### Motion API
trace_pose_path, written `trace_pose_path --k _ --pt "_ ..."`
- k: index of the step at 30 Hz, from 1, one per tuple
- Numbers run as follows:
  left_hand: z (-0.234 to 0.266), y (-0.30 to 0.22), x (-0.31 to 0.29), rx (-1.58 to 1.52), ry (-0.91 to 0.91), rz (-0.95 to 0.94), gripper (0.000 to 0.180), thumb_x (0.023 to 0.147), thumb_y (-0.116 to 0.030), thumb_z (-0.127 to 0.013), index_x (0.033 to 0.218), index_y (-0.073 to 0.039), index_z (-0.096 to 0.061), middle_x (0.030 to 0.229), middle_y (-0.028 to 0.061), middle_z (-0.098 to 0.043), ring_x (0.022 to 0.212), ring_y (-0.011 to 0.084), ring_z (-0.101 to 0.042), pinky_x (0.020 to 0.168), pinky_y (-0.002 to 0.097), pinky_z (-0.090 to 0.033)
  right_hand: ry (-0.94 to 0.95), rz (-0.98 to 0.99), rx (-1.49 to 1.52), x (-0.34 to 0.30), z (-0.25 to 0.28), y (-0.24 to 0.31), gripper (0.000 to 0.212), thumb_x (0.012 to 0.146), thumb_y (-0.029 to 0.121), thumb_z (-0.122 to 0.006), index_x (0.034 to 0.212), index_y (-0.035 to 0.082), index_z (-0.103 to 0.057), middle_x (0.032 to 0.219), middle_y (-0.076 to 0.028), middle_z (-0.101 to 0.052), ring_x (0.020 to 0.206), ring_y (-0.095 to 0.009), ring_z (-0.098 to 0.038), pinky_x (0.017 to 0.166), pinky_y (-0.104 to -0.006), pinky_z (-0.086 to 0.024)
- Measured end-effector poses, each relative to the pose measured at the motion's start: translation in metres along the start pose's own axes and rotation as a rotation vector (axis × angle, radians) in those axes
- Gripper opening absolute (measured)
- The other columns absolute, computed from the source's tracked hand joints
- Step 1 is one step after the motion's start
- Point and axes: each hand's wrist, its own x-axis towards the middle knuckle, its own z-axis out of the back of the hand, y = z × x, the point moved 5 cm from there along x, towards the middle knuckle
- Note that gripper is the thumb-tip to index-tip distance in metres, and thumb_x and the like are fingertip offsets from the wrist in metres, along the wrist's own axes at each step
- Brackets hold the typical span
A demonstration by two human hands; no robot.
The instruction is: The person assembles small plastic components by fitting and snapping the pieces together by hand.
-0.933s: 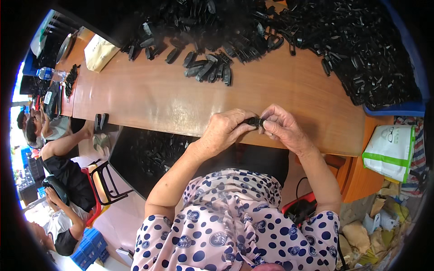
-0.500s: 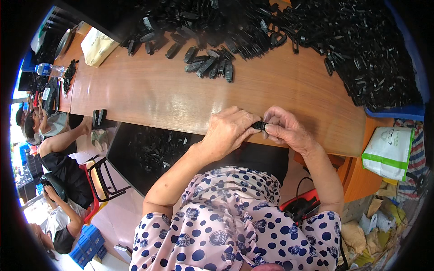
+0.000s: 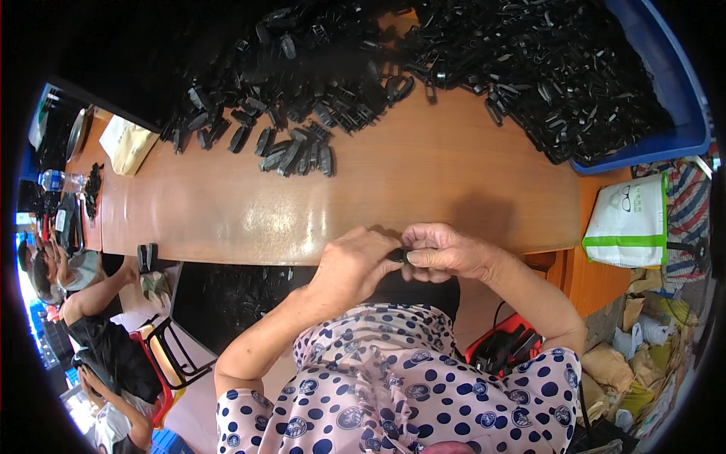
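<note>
Brown wood makes up the tabletop [image 3: 423, 174], shiny where light catches its left half; from where I stand, take the person's two hands as the dial's centre. Farthest left, at half past nine, is a bottle [image 3: 62, 181], clear with a blue label; I can't tell whether it stands or lies. Toward half past eight sits a co-worker [image 3: 113, 348] in dark bottoms. At ten, on the tabletop, rests a beige bag [image 3: 127, 145]. A red chair [image 3: 164, 390] shows at eight, and nearer, just under nine, a black bin [image 3: 195, 310] holds dark parts below the tabletop's edge.

At half past ten lies a small cluster [image 3: 299, 151] of long black parts, just beside the larger heap [image 3: 318, 76] at eleven.

Over the near edge, the left hand [image 3: 354, 263] has its grip closed, thumb and fingers pinching a small black part [image 3: 395, 256]. That part sits between the two hands, its shape mostly covered. From its other side the right hand [image 3: 446, 253] pinches it too, grip closed at thumb and fingertips.

By three stands a white bag [image 3: 628, 223] with green trim, paper scraps [image 3: 609, 367] are at four, and a blue tub [image 3: 684, 113] full of black parts spans one to two.
</note>
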Motion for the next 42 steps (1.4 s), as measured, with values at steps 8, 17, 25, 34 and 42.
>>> trace_pose_path --k 8,17,25,34,42 --pt "-0.02 0.021 0.006 -1.136 -0.167 0.373 0.022 0.085 -0.007 -0.068 0.104 0.001 -0.062 0.137 0.0155 -0.035 0.098 0.0203 -0.059 0.064 0.0251 -0.057 0.139 0.257 0.12 0.001 -0.013 0.021 0.044 0.099 0.02 -0.044 0.139 0.004 -0.036 0.097 -0.011 -0.061 0.08 -0.015 -0.061 0.06 -0.0241 -0.051" --pt "-0.04 0.027 0.012 -1.15 -0.199 0.227 0.028 0.095 -0.022 -0.057 0.11 0.001 -0.054 0.126 0.0112 -0.045 0.072 0.015 -0.061 0.058 0.0242 -0.052 0.023 0.334 0.041 0.007 0.01 0.005 0.041 0.098 0.033 -0.05 0.125 0.003 -0.053 0.088 -0.008 -0.06 0.079 -0.016 -0.059 0.064 -0.0258 -0.048" --pt "0.119 0.081 0.018 0.397 -0.359 0.229 0.029 0.079 -0.001 -0.058 0.107 -0.009 -0.059 0.108 0.0111 -0.058 0.103 0.0244 -0.058 0.085 0.0337 -0.049 -1.228 0.606 -1.385 -0.057 0.191 0.105 0.029 0.087 0.021 -0.063 0.098 -0.005 -0.057 0.092 -0.023 -0.059 0.085 -0.039 -0.056 0.074 -0.042 -0.046" --pt "0.148 0.127 0.017 0.992 0.121 0.061 0.035 0.079 -0.001 -0.058 0.114 -0.008 -0.058 0.111 0.0076 -0.054 0.101 0.0267 -0.057 0.078 0.0357 -0.05 -1.119 0.253 -1.236 -0.013 0.231 0.122 0.022 0.075 0.015 -0.073 0.084 -0.001 -0.061 0.089 -0.022 -0.064 0.085 -0.037 -0.062 0.074 -0.0423 -0.049" --pt "0.154 0.132 -0.01 0.637 -0.073 0.282 0.028 0.081 -0.005 -0.063 0.108 -0.003 -0.057 0.092 0.0141 -0.062 0.087 0.0329 -0.062 0.076 0.0391 -0.049 -1.014 0.336 -1.49 -0.011 0.182 0.108 0.017 0.08 0.008 -0.067 0.093 0.0 -0.059 0.085 -0.014 -0.059 0.076 -0.029 -0.06 0.067 -0.0391 -0.048"
